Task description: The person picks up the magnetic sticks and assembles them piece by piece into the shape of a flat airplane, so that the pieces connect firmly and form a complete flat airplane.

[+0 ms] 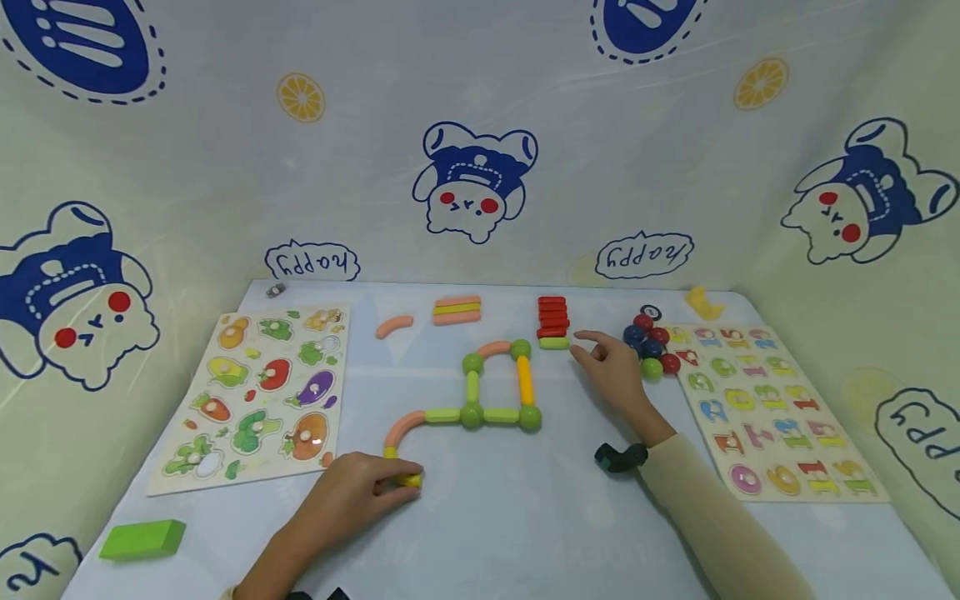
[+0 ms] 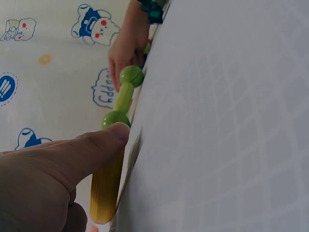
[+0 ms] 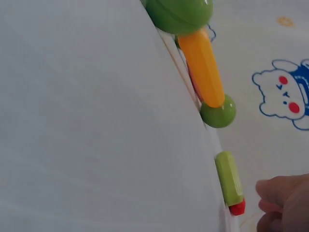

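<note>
My left hand (image 1: 356, 493) pinches a yellow stick (image 1: 411, 481), and the thumb lies over it in the left wrist view. A pink curved piece (image 1: 403, 425) runs from the yellow end to a light green stick (image 1: 442, 415). That stick joins a frame of green balls (image 1: 472, 414), more light green sticks, an orange-yellow stick (image 1: 526, 381) and another pink curve (image 1: 495, 348). My right hand (image 1: 613, 371), holding nothing, hovers just right of a loose light green stick (image 1: 554, 342). Its fingers are loosely bent beside that stick in the right wrist view.
Red sticks (image 1: 552, 317) lie stacked behind the loose green one. Pink and yellow sticks (image 1: 457, 310) and a pink curve (image 1: 394, 326) are at the back. Coloured balls (image 1: 651, 347) cluster right. Puzzle boards (image 1: 330, 392) flank both sides; a green block (image 1: 142, 540) lies front left.
</note>
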A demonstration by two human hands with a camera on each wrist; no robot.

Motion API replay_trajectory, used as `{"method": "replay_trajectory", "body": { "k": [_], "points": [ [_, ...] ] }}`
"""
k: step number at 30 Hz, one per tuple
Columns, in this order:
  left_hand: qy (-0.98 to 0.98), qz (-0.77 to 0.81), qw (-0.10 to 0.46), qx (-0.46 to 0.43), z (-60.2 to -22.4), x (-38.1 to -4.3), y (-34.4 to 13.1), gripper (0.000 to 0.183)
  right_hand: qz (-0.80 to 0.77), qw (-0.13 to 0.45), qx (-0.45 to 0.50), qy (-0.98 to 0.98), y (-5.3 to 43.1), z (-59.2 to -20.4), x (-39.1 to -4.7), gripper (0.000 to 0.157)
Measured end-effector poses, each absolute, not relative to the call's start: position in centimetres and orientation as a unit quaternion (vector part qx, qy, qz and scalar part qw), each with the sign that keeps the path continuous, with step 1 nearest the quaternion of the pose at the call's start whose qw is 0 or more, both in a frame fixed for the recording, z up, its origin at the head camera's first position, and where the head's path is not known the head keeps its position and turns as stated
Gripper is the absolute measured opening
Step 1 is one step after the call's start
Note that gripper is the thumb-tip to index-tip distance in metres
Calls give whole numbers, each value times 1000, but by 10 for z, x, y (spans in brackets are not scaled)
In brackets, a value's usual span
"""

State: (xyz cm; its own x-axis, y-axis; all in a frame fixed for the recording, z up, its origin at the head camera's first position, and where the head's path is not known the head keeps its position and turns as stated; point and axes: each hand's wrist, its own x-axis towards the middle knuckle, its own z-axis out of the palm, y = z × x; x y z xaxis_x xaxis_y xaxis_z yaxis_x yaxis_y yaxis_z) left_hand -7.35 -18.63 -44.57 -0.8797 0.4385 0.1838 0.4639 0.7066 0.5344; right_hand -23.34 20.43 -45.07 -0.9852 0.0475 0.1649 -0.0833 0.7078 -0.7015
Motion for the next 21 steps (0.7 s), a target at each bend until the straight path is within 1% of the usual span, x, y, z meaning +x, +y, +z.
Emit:
{"method": "replay_trajectory", "body": {
  "k": [5, 11, 17, 21],
  "points": [
    [-922, -303, 15, -240, -445, -74, -187, 22, 367, 66, 8, -928, 207, -456, -246, 43],
    [-922, -306, 10, -236, -444, -74, -186, 22, 328, 48, 14, -943, 204, -456, -249, 47],
    [-921, -315, -7, -228, -444, -73, -184, 21, 315, 51, 14, -948, 201, -458, -244, 38],
    [-921, -319, -14, -225, -444, -74, -184, 21, 297, 66, 21, -952, 199, -459, -239, 32]
  ]
}}
